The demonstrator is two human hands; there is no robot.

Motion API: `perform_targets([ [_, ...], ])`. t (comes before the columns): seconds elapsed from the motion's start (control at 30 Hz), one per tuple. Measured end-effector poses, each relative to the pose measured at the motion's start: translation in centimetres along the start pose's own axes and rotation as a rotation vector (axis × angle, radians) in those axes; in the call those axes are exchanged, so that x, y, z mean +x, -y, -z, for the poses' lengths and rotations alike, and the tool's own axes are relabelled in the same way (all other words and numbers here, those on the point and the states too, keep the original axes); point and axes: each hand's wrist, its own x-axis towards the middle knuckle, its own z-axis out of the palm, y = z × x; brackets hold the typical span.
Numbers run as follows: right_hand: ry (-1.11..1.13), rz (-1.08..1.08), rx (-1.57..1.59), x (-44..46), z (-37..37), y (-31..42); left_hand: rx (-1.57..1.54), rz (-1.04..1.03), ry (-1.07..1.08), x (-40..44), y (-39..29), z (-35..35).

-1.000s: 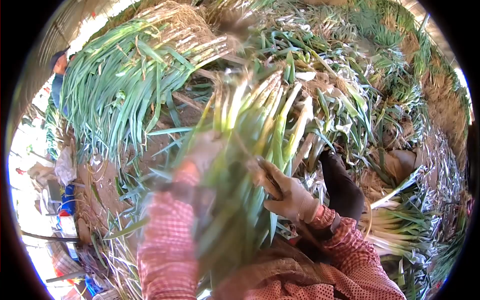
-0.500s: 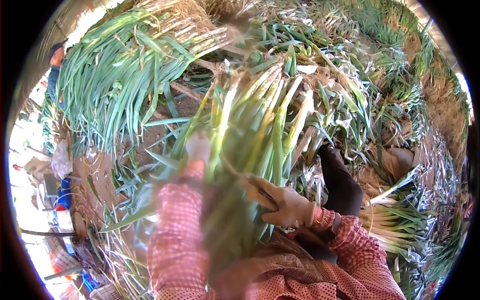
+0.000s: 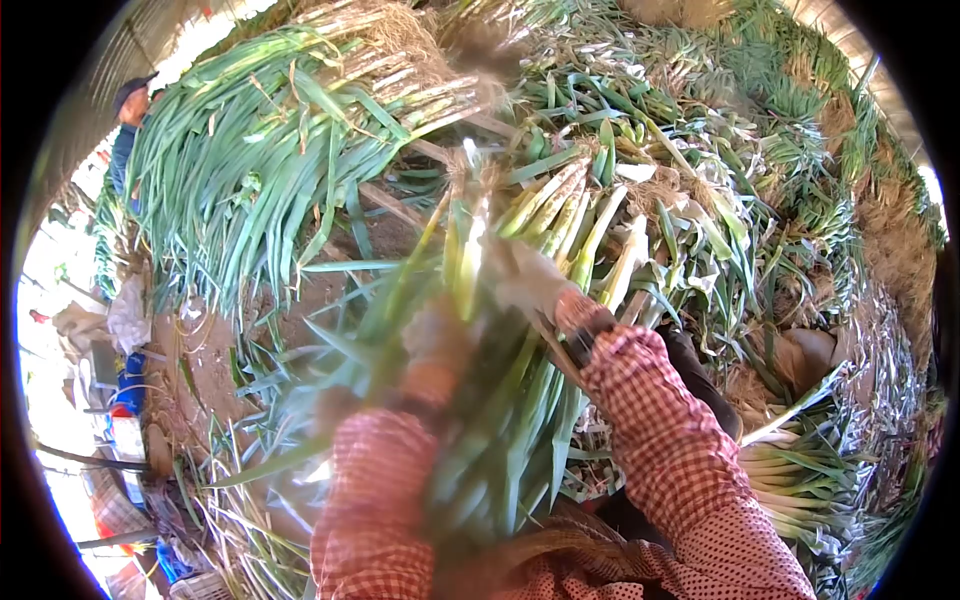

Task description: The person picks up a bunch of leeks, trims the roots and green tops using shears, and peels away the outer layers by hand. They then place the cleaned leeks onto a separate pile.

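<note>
My left hand (image 3: 435, 335), smeared by motion, is wrapped round the stalks of a few green onions (image 3: 465, 250), whose pale root ends point away from me. Beside it, my gloved right hand (image 3: 530, 275) reaches over the white stems; its fingers are blurred, and I cannot make out whether they grip anything. More green onions (image 3: 565, 205) lie just beyond and right of that hand, roots outward. Long green leaves (image 3: 510, 440) hang down toward my lap between my two checked sleeves.
A large heap of green onions (image 3: 250, 170) rises at the back left. Leaf scraps and stalks (image 3: 700, 190) cover the right side. A bundle of green onions (image 3: 790, 480) lies right of my leg. A person in a cap (image 3: 130, 110) is at the far left.
My right hand has moved forward and left, from beside the leaves up to the white stems. The left hand has shifted slightly right and nearer to me. The view has shifted slightly.
</note>
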Motion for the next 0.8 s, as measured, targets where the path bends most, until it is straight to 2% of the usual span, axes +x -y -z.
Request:
perform_targets([
  [0.1, -0.171, -0.041, -0.212, 5.1, -2.0, -4.5, -0.038, -0.051, 0.088, -0.3, -0.2, 1.4],
  [0.17, -0.001, 0.021, -0.078, 0.0, 0.0, -3.4, -0.115, -0.084, 0.144, 0.5, 0.0, 3.0],
  [0.23, 0.124, 0.142, 0.141, -7.3, 1.2, -2.9, -0.193, -0.25, -0.001, 2.4, 2.6, 1.0],
  [0.3, 0.186, 0.197, 0.242, -12.2, 0.7, -4.2, -0.415, -0.241, -0.174, 4.1, 3.9, -2.8],
  [0.33, 0.216, 0.223, 0.288, -14.1, 0.4, -4.3, -0.665, -0.298, -0.16, 4.3, 3.4, -3.5],
  [0.4, 0.16, 0.18, 0.163, -15.4, 0.9, -4.0, -0.491, -0.247, -0.34, 3.6, 2.4, -4.9],
  [0.47, 0.164, 0.046, 0.06, -14.5, 1.8, -1.5, -0.311, -0.153, -0.54, 2.7, 1.1, -3.9],
  [0.5, 0.167, -0.018, 0.003, -13.9, 1.9, -0.6, -0.317, -0.026, -0.482, 1.9, 0.5, -2.9],
  [0.57, 0.102, 0.06, -0.066, -11.3, 0.0, -1.8, -0.173, -0.087, -0.697, 1.7, 0.6, -2.7],
  [0.63, 0.028, 0.112, -0.134, -8.2, -1.0, -1.8, -0.095, -0.166, -0.626, 1.9, 1.3, -3.6],
  [0.67, 0.055, 0.048, -0.122, -7.0, -0.5, -0.5, -0.054, -0.204, -0.59, 2.1, 1.3, -3.3],
  [0.7, 0.017, 0.049, -0.109, -5.3, -0.6, -0.1, -0.076, -0.089, -0.345, 2.1, 1.0, -3.2],
  [0.77, -0.056, 0.041, -0.083, -1.8, -1.1, -0.5, -0.002, -0.113, -0.397, 1.4, 0.4, -3.3],
  [0.8, -0.059, 0.03, -0.094, 0.5, -1.3, -0.9, 0.003, -0.039, -0.302, 1.6, 0.0, -3.5],
])
